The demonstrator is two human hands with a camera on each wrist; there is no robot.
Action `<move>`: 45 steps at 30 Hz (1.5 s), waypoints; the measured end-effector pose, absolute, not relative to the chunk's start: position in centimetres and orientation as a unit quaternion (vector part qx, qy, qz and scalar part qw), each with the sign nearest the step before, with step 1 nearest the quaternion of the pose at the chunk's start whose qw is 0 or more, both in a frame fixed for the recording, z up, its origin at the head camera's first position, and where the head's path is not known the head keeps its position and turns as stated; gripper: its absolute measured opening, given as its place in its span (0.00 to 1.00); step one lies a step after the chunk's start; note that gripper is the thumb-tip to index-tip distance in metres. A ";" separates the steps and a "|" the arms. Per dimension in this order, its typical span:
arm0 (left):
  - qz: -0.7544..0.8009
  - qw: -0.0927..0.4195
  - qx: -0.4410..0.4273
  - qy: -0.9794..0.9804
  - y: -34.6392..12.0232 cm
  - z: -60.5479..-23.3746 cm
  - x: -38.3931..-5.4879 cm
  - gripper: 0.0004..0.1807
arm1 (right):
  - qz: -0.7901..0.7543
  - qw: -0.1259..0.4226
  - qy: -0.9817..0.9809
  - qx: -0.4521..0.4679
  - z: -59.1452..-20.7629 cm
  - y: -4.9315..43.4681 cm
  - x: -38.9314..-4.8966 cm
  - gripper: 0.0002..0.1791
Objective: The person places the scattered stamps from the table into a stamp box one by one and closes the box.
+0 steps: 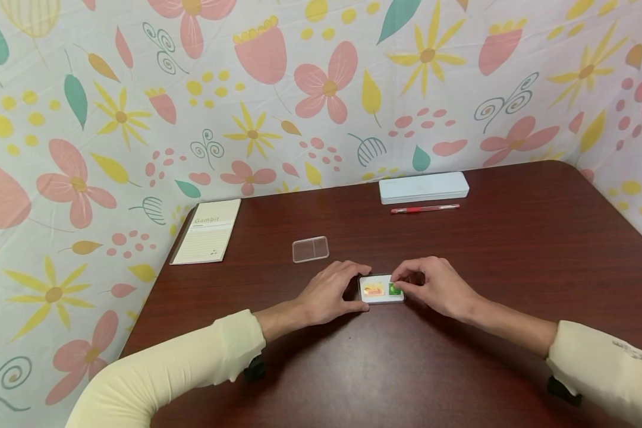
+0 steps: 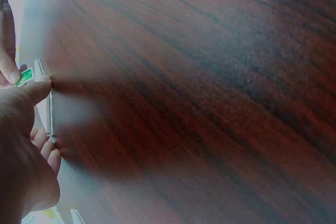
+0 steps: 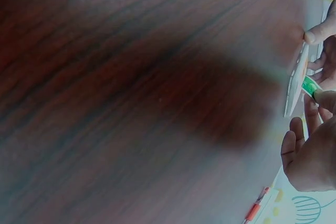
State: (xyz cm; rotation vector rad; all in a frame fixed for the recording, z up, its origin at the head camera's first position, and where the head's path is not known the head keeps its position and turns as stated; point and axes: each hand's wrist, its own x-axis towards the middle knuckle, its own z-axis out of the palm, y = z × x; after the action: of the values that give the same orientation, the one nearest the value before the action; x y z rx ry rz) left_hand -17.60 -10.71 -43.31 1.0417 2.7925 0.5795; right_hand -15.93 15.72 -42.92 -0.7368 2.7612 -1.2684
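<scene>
A small flat case (image 1: 382, 299) with a white inside and a clear rim lies on the table before me. On its left half is a yellow and orange stamp-like piece (image 1: 374, 289). My left hand (image 1: 329, 292) grips the case at its left end, thumb at the near edge and fingers at the far one. Between thumb and forefinger my right hand (image 1: 441, 288) pinches a small green stamp-like piece (image 1: 394, 289) over the right half. This green piece (image 3: 310, 85) is tilted up from the white surface in the right wrist view.
A clear plastic lid (image 1: 310, 249) lies behind and left of the case. Farther left is a notepad (image 1: 207, 232). At the back right, a red pen (image 1: 425, 209) lies in front of a pale blue pencil box (image 1: 424, 187). A patterned cloth (image 1: 278, 137) hangs behind the table.
</scene>
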 end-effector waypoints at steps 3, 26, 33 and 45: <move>0.190 0.052 0.342 0.919 -10.7 -43.4 -17.6 0.37 | -0.402 0.006 0.885 -0.235 -43.0 15.6 -16.0 0.10; 0.192 0.056 0.340 0.919 -10.7 -43.3 -17.5 0.37 | -0.373 -0.041 0.893 -0.247 -43.6 15.3 -16.4 0.09; 0.193 0.056 0.343 0.918 -10.7 -43.3 -17.5 0.37 | -0.368 -0.049 0.896 -0.243 -43.8 15.2 -16.5 0.09; 0.194 0.055 0.341 0.918 -10.7 -43.3 -17.5 0.37 | -0.359 -0.050 0.900 -0.241 -44.1 14.9 -16.6 0.09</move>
State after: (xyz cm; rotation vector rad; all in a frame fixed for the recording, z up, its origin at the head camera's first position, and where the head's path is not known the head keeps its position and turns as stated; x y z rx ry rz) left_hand -17.48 -10.65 -43.30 1.0360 2.7870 0.5885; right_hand -16.62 14.95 -44.14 -0.7829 2.9233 -1.1641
